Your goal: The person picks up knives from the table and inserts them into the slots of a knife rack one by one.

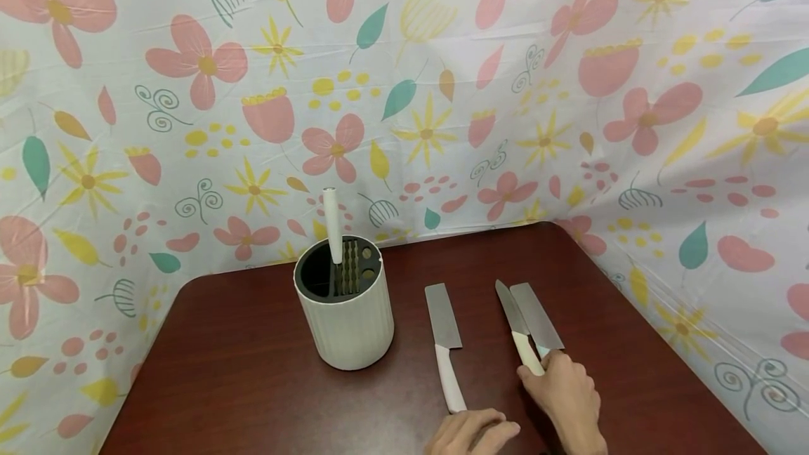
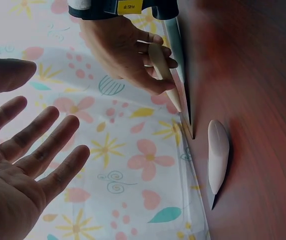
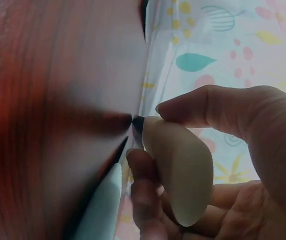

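My right hand [image 1: 567, 395] pinches the cream handle of a pointed kitchen knife [image 1: 525, 352] between thumb and fingers. The right wrist view shows that cream handle [image 3: 182, 170] between thumb and fingertips, partly hiding the fingers. Close along its right side lies a cleaver [image 1: 538, 318], whose pale green handle [image 3: 103, 205] is mostly covered by my hand in the head view. Further left is a second cleaver [image 1: 445, 318] with a pale pink handle. By that handle's near end is my left hand [image 1: 470, 434]; the left wrist view shows its fingers [image 2: 48, 145] spread and holding nothing.
A white ribbed knife holder [image 1: 354, 335] with a black slotted top stands left of the knives. One white-handled utensil [image 1: 332, 223] sticks up from it. The dark red-brown table [image 1: 253, 371] meets a flower-patterned cloth [image 1: 442, 90] at the back and right.
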Available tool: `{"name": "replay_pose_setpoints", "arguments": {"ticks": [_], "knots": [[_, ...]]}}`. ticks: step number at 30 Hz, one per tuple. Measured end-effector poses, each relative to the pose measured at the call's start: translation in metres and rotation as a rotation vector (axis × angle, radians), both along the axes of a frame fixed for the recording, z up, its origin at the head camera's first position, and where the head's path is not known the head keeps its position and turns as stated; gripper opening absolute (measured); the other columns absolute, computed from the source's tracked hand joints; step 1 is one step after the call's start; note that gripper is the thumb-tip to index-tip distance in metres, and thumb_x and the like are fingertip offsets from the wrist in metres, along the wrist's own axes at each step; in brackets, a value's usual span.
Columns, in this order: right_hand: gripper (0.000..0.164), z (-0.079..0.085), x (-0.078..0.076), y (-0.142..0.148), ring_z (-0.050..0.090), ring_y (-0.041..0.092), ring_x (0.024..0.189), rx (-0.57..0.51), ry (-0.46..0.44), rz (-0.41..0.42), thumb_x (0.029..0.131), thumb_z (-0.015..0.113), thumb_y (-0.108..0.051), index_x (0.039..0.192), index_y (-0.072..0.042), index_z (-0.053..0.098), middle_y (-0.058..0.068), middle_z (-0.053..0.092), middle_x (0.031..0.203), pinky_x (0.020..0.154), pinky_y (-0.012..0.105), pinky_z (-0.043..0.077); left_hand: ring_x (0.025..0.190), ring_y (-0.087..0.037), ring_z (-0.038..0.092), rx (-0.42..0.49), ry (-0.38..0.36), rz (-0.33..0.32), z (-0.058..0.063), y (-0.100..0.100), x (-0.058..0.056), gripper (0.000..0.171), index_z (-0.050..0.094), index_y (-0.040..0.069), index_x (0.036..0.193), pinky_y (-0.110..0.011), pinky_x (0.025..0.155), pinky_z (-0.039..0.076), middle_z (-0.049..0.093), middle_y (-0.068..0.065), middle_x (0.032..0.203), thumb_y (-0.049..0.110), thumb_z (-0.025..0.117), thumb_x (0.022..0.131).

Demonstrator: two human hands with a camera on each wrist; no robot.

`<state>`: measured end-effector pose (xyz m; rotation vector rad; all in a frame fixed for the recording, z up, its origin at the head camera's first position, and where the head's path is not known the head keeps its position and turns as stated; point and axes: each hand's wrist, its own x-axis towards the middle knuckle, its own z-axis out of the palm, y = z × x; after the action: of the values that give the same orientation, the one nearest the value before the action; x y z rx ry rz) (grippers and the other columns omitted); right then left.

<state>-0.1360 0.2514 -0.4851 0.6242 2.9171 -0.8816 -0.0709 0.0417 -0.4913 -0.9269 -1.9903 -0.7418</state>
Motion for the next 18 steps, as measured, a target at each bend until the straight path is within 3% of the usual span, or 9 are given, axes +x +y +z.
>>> {"name": "replay_pose_setpoints", "arguments": {"ticks": [6,14,18], "knots": [[0.051,0.008,-0.001,0.002,0.058,0.027,0.063,-0.012,0.086,-0.004,0.084,0.072,-0.037,0.115,0.002,0.065,0.02,0.07,0.085,0.051,0.04,0.045,0.088,0.004,0.063,-0.002,0.056,0.014,0.002,0.0,-0.004,0.027,0.069,0.029,0.116,-0.011,0.076,0.05,0.07,0.012,0.105,0.045,0.05,0.105],[0.041,0.018,0.001,0.005,0.058,0.02,0.062,-0.044,0.212,-0.024,0.083,0.074,-0.032,0.108,0.0,0.068,0.014,0.072,0.088,0.055,0.034,0.043,0.087,0.004,0.062,0.005,0.044,0.036,0.003,0.0,-0.003,0.028,0.069,0.03,0.116,-0.011,0.076,0.05,0.07,0.013,0.106,0.047,0.049,0.105],[0.04,0.02,0.001,0.004,0.06,0.02,0.061,-0.061,0.292,-0.061,0.083,0.076,-0.029,0.109,0.001,0.07,0.017,0.074,0.087,0.055,0.034,0.044,0.088,0.003,0.063,0.025,0.054,0.025,0.003,0.001,-0.003,0.027,0.069,0.028,0.117,-0.011,0.076,0.05,0.07,0.011,0.106,0.044,0.051,0.105]]}}
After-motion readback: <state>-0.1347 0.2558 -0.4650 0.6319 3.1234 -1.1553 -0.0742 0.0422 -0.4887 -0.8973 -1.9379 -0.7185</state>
